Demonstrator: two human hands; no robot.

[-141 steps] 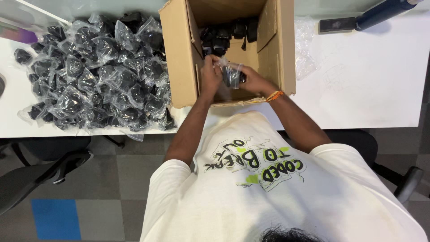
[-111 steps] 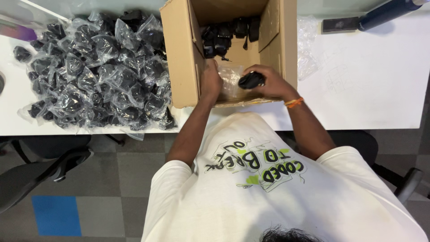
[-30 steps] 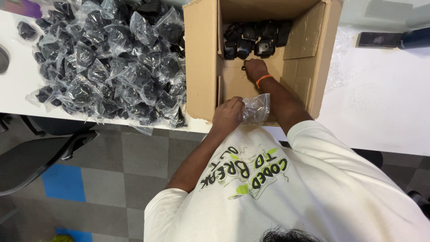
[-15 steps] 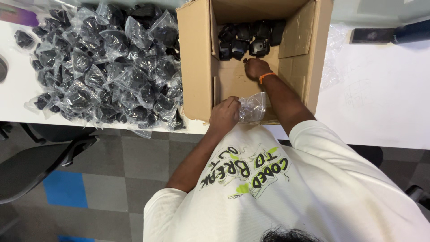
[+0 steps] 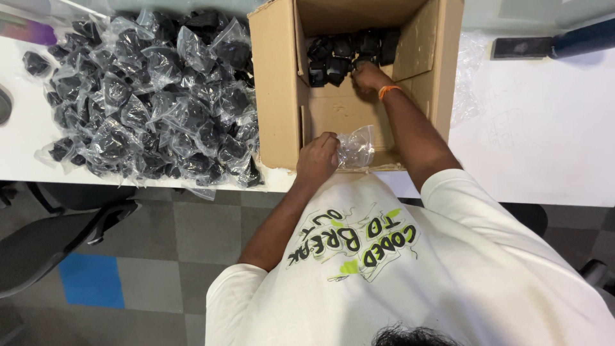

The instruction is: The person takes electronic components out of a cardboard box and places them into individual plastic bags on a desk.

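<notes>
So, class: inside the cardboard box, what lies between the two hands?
In the head view, only bare cardboard floor of the box lies between the left hand, holding a clear plastic bag, and the right hand.

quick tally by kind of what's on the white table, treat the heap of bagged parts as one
Open brown cardboard box: 1
Heap of black parts in clear plastic bags: 1
Empty clear plastic bag in the left hand: 1
Crumpled clear plastic right of the box: 1
Dark blue tool: 1
Total: 5
</notes>
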